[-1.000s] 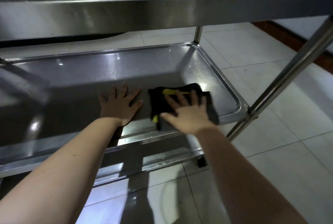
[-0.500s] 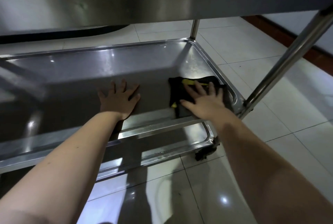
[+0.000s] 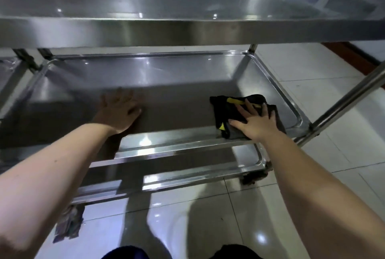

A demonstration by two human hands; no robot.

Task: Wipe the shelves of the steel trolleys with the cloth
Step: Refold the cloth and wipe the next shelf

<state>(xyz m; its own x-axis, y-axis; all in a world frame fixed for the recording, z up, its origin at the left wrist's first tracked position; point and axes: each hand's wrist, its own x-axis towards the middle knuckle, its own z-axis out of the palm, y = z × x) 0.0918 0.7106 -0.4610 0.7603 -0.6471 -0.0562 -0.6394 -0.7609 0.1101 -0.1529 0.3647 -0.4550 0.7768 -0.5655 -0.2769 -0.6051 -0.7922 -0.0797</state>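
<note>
Head view: a trolley's middle shelf (image 3: 177,84).
Right hand (image 3: 255,120): flat, fingers spread, pressing the cloth (image 3: 225,111) at the shelf's right end.
Left hand (image 3: 120,111): flat on bare steel, well left of it.

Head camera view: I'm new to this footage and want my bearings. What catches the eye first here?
The black cloth with yellow trim stands out, lying near the right end of the shiny steel middle shelf under the flat right hand, fingers spread. The left hand rests flat on the same shelf, further left in shadow. The broad reflective steel top shelf spans the upper part of the view.
</note>
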